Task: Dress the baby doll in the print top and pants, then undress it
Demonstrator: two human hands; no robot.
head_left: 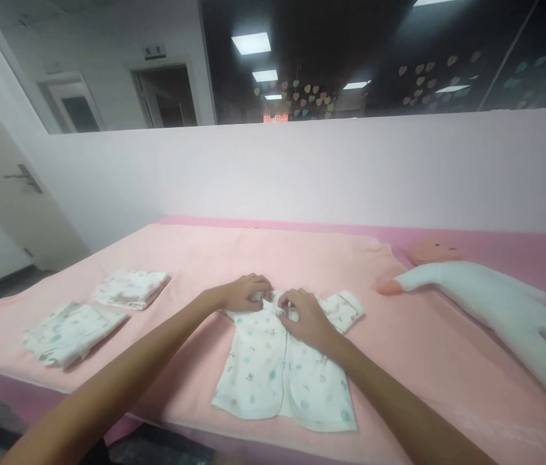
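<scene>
A white baby shirt [259, 371] with small printed figures lies spread on the peach cloth, its front opening running down the middle. My left hand [248, 294] is closed at the collar, fingers curled over the fabric on the left side of the neck. On the other side of the neckline, my right hand [306, 316] pinches the collar edge near the top of the front opening. The shirt's right sleeve lies stretched out past my right hand; the left sleeve is mostly hidden behind my left hand and forearm.
Two folded printed garments, one farther back [132, 289] and one nearer [72, 332], lie on the left. A baby doll in a pale suit [486, 297] rests on the right. The peach cloth [234, 248] covers a table against a white wall [302, 171] with a window above.
</scene>
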